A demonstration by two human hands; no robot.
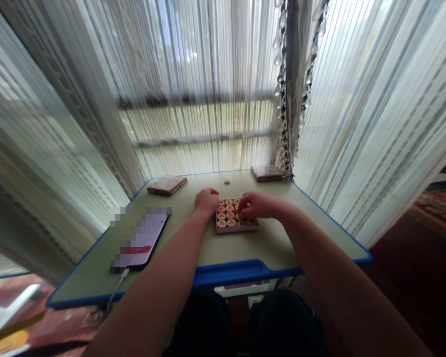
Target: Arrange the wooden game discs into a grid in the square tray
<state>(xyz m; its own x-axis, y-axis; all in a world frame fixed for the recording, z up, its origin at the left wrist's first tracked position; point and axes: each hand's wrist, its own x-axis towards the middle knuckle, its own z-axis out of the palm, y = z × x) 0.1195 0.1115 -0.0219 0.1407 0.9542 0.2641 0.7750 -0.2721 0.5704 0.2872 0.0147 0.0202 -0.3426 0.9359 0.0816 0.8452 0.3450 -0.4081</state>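
Observation:
A shallow open box (238,229) sits at the middle of the table, filled with rows of round wooden xiangqi pieces (230,215) marked in red and dark characters. My left hand (207,200) is at the far left corner of the box, its fingers bent and closed on the edge. My right hand (259,204) reaches over the right side of the box. Its fingertips are pinched down on one of the pieces there, and the fingers hide part of the rows. A single loose piece (226,181) lies on the table beyond the box.
A flat box (167,185) lies at the table's far left, another flat box (266,173) at the far right. A phone (144,238) with a white cable (119,283) rests on the left. The table (275,248) has a blue rim; striped curtains (208,124) hang behind it.

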